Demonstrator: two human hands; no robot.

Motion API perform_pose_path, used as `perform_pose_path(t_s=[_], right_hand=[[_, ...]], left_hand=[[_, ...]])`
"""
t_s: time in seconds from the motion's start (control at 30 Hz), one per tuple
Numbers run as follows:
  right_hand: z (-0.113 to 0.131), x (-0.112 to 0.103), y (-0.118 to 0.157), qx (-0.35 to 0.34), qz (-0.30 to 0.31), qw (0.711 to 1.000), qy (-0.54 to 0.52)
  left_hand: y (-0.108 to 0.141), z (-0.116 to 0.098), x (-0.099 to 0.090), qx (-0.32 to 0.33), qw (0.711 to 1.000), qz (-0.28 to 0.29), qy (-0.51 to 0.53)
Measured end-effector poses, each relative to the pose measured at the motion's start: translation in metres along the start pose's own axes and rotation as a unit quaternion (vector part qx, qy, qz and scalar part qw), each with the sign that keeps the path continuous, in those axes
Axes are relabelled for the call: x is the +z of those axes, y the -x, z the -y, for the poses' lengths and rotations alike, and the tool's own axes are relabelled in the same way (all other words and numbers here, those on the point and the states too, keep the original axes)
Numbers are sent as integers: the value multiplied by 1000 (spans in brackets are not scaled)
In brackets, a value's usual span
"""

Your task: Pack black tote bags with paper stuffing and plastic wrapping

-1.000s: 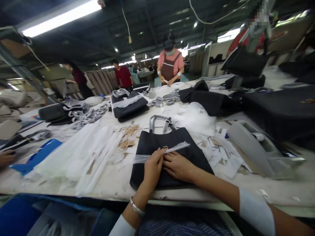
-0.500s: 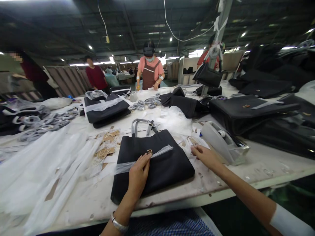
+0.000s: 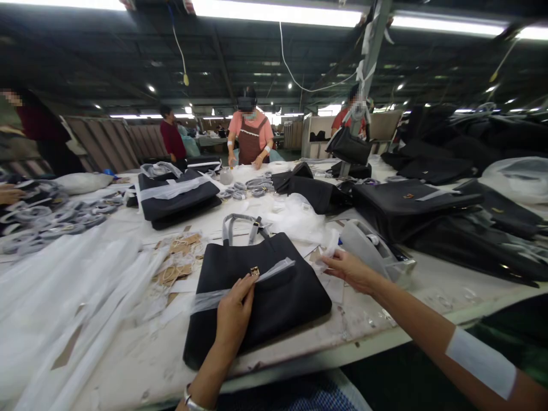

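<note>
Left hand point(image 3: 234, 311): palm down on the front of the black tote bag point(image 3: 282, 302), thumb a little apart from the fingers, fingertips just below the gold-coloured clasp point(image 3: 254, 271). Right hand point(image 3: 353, 271): I read the fingers as pinched on a thin whitish strip point(image 3: 330, 242), just beyond the bag's right edge and beside a grey plastic object point(image 3: 366, 248) whose type I cannot make out. Bag lies flat on the pale surface point(image 3: 158, 348), wrapped handles point(image 3: 228, 231) pointing away from me; a translucent band point(image 3: 209, 301) crosses its front. Brown card tags point(image 3: 182, 244) lie near its left side. Across the surface I note a co-worker in a brown apron point(image 3: 249, 142).
</note>
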State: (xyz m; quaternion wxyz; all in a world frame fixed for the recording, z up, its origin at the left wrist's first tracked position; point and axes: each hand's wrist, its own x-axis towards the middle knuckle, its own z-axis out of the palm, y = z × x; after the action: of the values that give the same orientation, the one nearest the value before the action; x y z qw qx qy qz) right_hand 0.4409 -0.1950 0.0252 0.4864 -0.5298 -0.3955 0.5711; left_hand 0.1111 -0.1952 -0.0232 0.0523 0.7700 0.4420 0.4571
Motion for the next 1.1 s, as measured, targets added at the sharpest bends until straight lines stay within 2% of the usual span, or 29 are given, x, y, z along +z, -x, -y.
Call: perform_pose_path(t_s=[0.1,0.27,0.3,0.43,0.57,0.77,0.83,0.9,0.97,1.1], right_hand=[[2,-4,7,-24,5,1000,10],[8,-14,19,-50,87,984,150],[9,-16,20,-52,88,980,171],[9,-17,17,-67,-6,980,185],[9,-6,13,-84,-89,992,23],[24,-3,12,-157,-222,955,-117],[33,0,17,-181,-238,945,-131],[42,11,24,-196,-220,947,-130],[47,33,31,-188,-172,955,-154],[38,99,35,-186,-88,949,-239]], left_hand=[[0,0,0,4,1000,-4,-7],[0,1,0,-8,1000,0,-10],[1,1,0,-10,1000,2,-10],[1,0,-1,-17,1000,7,-8],[2,1,0,-26,1000,6,-13],[1,2,1,-21,1000,-2,9],[1,2,1,-28,1000,-5,14],[1,1,0,-45,999,-7,18],[-1,-2,-3,-72,997,-8,27],[-4,-7,-11,-144,986,-26,83]])
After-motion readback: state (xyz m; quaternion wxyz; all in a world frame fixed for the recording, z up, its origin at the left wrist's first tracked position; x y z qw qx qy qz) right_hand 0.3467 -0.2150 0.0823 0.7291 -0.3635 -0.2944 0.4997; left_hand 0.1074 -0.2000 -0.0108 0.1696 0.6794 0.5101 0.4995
